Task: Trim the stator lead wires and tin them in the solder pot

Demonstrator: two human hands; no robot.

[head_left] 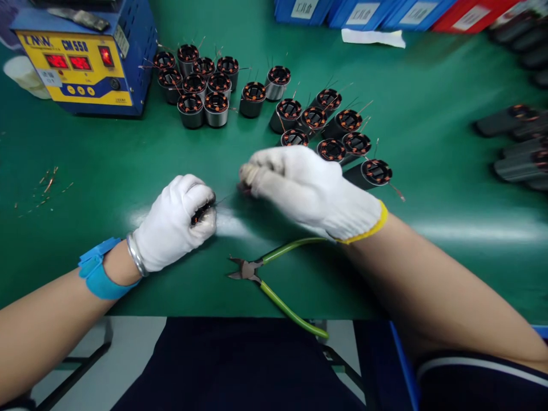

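Note:
My left hand (177, 222), in a white glove, is wrapped around a motor stator (199, 216), of which only a dark end with a bit of copper winding shows. A thin wire runs from it toward the right. Across a small gap, my right hand (295, 182), gloved too, has thumb and fingers pinched together; the fingertips are blurred and what they hold is hidden. Below it lie side cutters (248, 270) with green handles, jaws apart. Several other stators (314, 119) with wire ends sticking up stand just beyond my right hand.
At the back left stands a blue and yellow CM550 control box (85, 68), a tool on top. More stators (216, 108) stand beside it. Copper wire scraps (50, 181) lie at left. Blue bins (359, 12), a red bin (466, 16) and a white strip (373, 37) are at the back; dark cylinders (524, 160) at right.

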